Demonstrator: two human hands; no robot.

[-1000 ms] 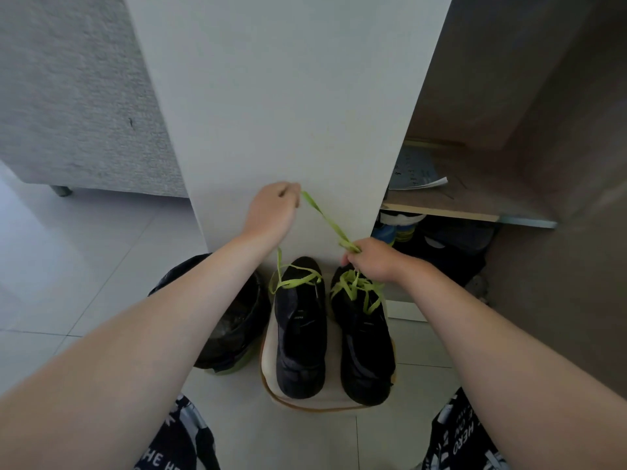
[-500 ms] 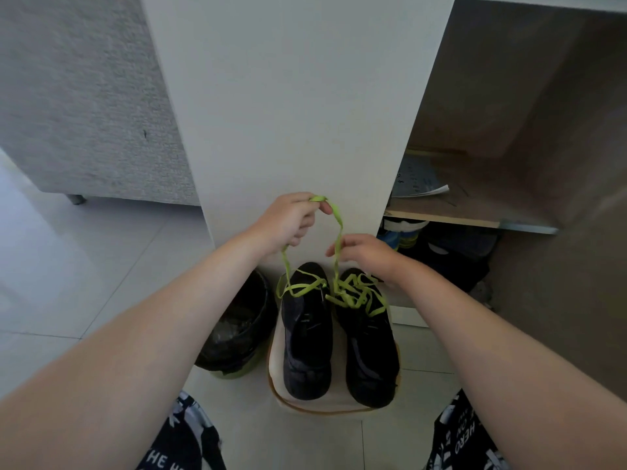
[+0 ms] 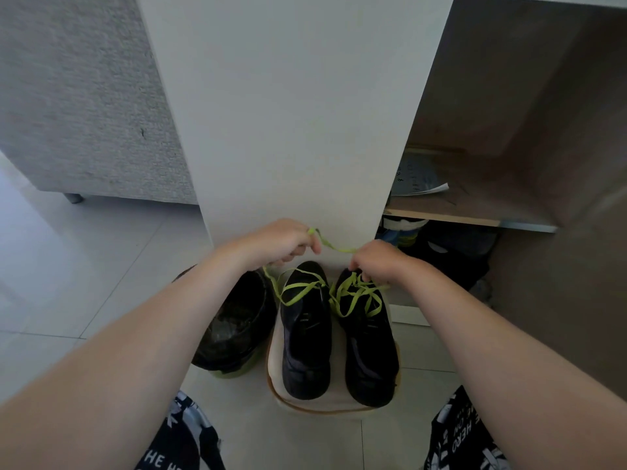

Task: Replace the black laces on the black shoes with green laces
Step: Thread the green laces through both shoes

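Since half a second ago, your hands have drawn closer together and the raised loop of lace has dropped into a nearly level run between them. Your left hand [image 3: 276,244] is curled closed, pinching one end of the green lace [image 3: 334,246] at the fingertips. Your right hand [image 3: 376,259] is closed over the same lace just above the right shoe [image 3: 368,344], fingers folded down around it.

Both black shoes stand side by side, toes toward you, on a pale stool [image 3: 334,403] with a tan rim. They are dark, matte, low-cut. The left shoe [image 3: 305,337] carries a bright yellow-green lace [image 3: 298,288] crossing loosely near its opening, with a strand trailing off its left side. On the right shoe, green lace crisscrosses in slack, untidy loops over the tongue.

Just left of the stool sits a round bin [image 3: 234,323] lined with a black bag. Behind the shoes rises a white panel [image 3: 295,113].
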